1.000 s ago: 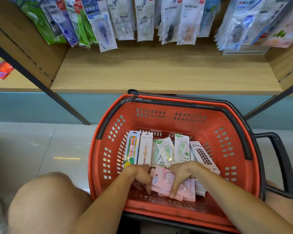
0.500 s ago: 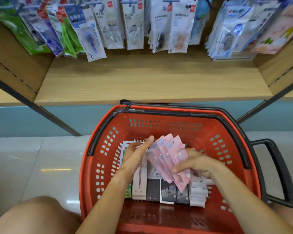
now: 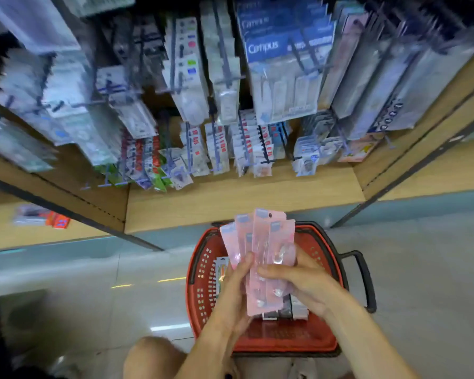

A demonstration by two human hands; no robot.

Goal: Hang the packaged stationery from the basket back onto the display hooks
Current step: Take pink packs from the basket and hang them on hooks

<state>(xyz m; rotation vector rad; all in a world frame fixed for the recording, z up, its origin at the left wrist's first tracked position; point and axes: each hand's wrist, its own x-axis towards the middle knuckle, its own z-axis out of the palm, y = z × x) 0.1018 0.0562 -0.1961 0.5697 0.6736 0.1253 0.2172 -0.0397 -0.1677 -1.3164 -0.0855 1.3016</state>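
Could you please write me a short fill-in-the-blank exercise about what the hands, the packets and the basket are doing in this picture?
1. Both hands, the left hand and the right hand, hold a fan of ____ packets.
2. The packets are held above a ____ basket.
3. The basket stands on the ____.
4. The blue packs hanging on the display read ____.

Missing words: pink; red; floor; Campus

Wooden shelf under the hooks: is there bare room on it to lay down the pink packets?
Yes. The wooden shelf shows a bare strip between the lowest hanging packets and its front edge above the red basket. Higher up, the hooks are crowded. Both the left hand and right hand hold the pink packets.
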